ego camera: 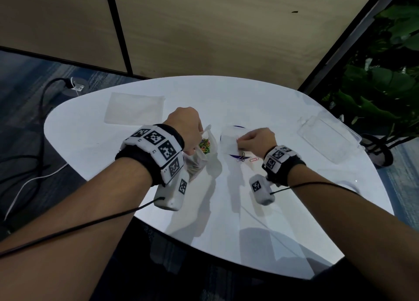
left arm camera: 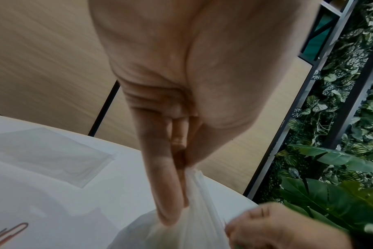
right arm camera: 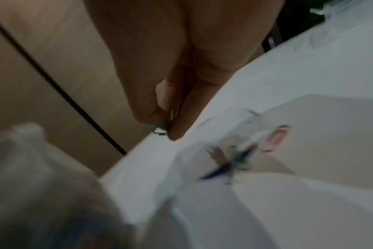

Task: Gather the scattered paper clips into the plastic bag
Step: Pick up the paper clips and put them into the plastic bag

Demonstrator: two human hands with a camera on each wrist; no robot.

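- The left hand [ego camera: 184,128] pinches the plastic bag [ego camera: 204,155] open by its top.
- The right hand [ego camera: 256,139] pinches a green paper clip [right arm camera: 160,131]; the bag lies just to its left.

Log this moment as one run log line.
left hand holds plastic bag open | right hand pinches green paper clip | loose clips remain

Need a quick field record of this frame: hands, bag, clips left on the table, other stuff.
left hand: pinches the rim of the plastic bag, holding it up and open
right hand: pinches a green paper clip
bag contents: coloured paper clips in bag
loose clips: a dark cluster and a pink clip on the white table, beside right wrist
other: flat clear bag far left; clear lidded box far right
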